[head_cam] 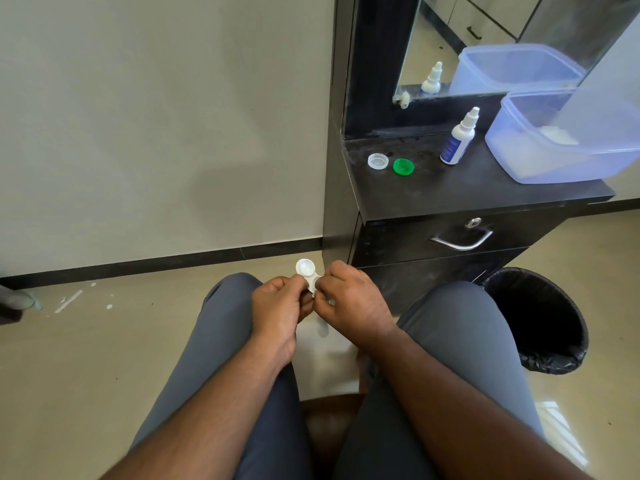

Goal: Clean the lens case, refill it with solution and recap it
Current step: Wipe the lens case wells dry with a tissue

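I hold the white lens case [306, 271] between my knees, both wells uncapped. My left hand [278, 304] pinches its left part, and one open well sticks up above my fingers. My right hand [349, 299] has its fingers curled over the case's right well, which is mostly hidden. On the black cabinet top [450, 188] lie a clear white cap [378, 161] and a green cap [403, 166], side by side. The solution bottle [459, 140], white with a blue label, stands upright behind them.
A translucent blue plastic tub [568, 143] sits at the cabinet's right end before a mirror [485, 46]. A black lined waste bin [540, 320] stands on the floor beside my right knee. The cabinet drawer has a metal handle [462, 242].
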`<move>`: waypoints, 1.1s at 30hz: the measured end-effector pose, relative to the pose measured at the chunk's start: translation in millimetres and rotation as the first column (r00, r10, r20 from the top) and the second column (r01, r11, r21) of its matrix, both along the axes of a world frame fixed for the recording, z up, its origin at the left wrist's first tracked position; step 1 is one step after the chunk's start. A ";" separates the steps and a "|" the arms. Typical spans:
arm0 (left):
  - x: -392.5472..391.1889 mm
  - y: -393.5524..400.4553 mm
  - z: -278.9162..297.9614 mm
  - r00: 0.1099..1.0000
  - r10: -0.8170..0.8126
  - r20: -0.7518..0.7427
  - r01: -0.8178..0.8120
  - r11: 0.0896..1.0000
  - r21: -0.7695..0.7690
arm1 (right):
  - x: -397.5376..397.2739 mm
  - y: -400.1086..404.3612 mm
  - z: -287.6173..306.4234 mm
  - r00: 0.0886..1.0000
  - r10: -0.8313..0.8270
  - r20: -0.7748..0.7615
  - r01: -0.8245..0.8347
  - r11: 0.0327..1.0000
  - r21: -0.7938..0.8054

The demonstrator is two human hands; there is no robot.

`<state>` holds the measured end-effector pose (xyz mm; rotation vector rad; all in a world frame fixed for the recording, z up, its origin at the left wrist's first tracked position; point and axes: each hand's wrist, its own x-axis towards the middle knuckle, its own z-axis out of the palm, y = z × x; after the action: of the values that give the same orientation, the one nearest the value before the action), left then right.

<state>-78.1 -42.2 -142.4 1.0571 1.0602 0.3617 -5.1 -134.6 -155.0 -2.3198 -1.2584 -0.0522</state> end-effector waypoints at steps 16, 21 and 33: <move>6.5 6.1 -3.2 0.996 -0.074 0.059 0.079 0.992 -0.101 | 8.3 -0.7 -1.1 0.986 -0.125 -0.114 0.133 0.989 0.062; 4.1 -1.9 -5.4 0.969 -0.218 -0.120 0.249 0.860 0.445 | 0.5 1.4 4.7 0.493 -0.242 -0.835 0.519 0.853 0.059; 6.4 13.3 -3.8 0.984 -0.172 -0.058 0.181 0.940 0.289 | 26.8 -21.4 22.2 0.647 -0.193 -0.737 0.492 0.845 0.211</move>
<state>-71.8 -28.9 -146.1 1.4177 0.9483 0.3651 21.6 -156.0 -132.8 -1.8870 -0.3482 0.3764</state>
